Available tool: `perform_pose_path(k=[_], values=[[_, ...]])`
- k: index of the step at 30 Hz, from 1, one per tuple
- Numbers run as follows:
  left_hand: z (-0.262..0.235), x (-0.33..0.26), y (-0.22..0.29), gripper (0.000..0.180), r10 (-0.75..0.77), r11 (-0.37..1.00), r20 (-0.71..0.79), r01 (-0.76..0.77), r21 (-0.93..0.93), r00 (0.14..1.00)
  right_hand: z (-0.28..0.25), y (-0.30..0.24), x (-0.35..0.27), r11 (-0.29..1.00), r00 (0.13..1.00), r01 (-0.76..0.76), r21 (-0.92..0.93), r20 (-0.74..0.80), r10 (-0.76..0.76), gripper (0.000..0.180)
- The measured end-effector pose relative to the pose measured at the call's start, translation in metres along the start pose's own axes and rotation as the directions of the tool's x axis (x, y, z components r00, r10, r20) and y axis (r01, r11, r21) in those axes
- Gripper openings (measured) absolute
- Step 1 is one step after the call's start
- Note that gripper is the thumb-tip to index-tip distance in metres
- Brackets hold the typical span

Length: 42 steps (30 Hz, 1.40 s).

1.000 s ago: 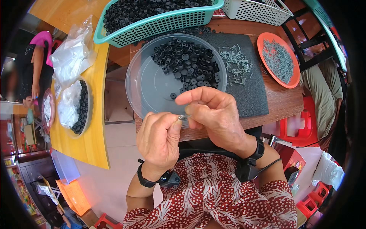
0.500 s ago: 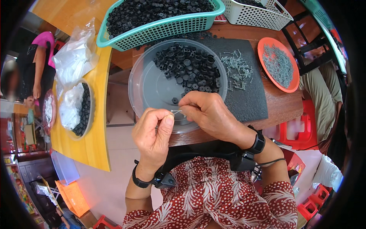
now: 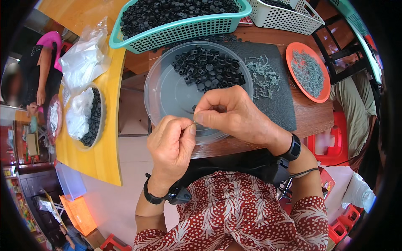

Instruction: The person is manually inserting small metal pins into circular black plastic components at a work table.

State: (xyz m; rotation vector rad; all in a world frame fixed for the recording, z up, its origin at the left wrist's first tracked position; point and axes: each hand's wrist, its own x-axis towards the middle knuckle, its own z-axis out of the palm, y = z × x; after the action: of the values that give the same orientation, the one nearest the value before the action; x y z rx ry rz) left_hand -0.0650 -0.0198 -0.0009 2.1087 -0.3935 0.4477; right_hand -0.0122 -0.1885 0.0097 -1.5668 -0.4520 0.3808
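Observation:
In front of my chest, over the near rim of a clear round tub [image 3: 147, 90], my two hands meet at the fingertips. My left hand [image 3: 171, 140] is closed, thumb and index finger pinched on a small silver screw [image 3: 195, 123] that the fingers nearly cover. My right hand [image 3: 232, 113] is closed too, pinching the screw's other end from the right. Inside the tub lie many small black plastic caps [image 3: 209, 69], heaped toward the far right. Loose silver screws [image 3: 263, 75] are scattered on a dark mat [image 3: 280, 113] right of the tub.
An orange plate [image 3: 320, 94] of screws stands at the right. Beyond the tub are a teal basket [image 3: 184, 35] of black parts and a white basket [image 3: 289, 19]. On a yellow table [image 3: 111, 138] at left sit a container of black parts [image 3: 95, 117] and plastic bags. Another person [image 3: 35, 75] sits far left.
My right hand has shifted slightly left and up, its fingertips closing in on my left. The screw, plainly seen between the hands before, is now almost hidden.

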Motion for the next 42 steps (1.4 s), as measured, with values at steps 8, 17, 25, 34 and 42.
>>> perform_pose_path(k=[8, 17, 25, 34, 42], values=[[0.001, 0.000, 0.000, 0.008, 0.017, 1.000, -0.013, -0.017, -0.005, 1.000, -0.003, 0.007, 0.000, 1.000, 0.998, 0.013, 0.016, 0.065, -0.014, 0.018], [-0.001, -0.004, -0.003, 0.007, -0.193, 0.965, 0.017, 0.193, -0.176, 0.981, -0.001, 0.014, -0.004, 0.990, 0.999, -0.026, 0.136, -0.032, 0.031, 0.014], [-0.005, -0.001, 0.005, 0.013, -0.515, 0.625, 0.185, 0.515, -0.587, 0.837, 0.008, 0.011, -0.013, 0.953, 0.958, 0.242, -0.183, -0.110, -0.265, 0.011], [0.002, -0.004, 0.006, 0.007, -0.191, 0.966, -0.024, 0.184, -0.184, 0.981, 0.010, 0.015, -0.017, 0.914, 0.923, 0.338, -0.223, -0.109, -0.368, 0.008], [0.006, -0.001, -0.002, 0.010, 0.066, 0.998, -0.064, -0.067, -0.014, 0.996, 0.002, 0.012, -0.015, 0.959, 0.994, -0.107, 0.262, 0.001, 0.111, 0.013]])
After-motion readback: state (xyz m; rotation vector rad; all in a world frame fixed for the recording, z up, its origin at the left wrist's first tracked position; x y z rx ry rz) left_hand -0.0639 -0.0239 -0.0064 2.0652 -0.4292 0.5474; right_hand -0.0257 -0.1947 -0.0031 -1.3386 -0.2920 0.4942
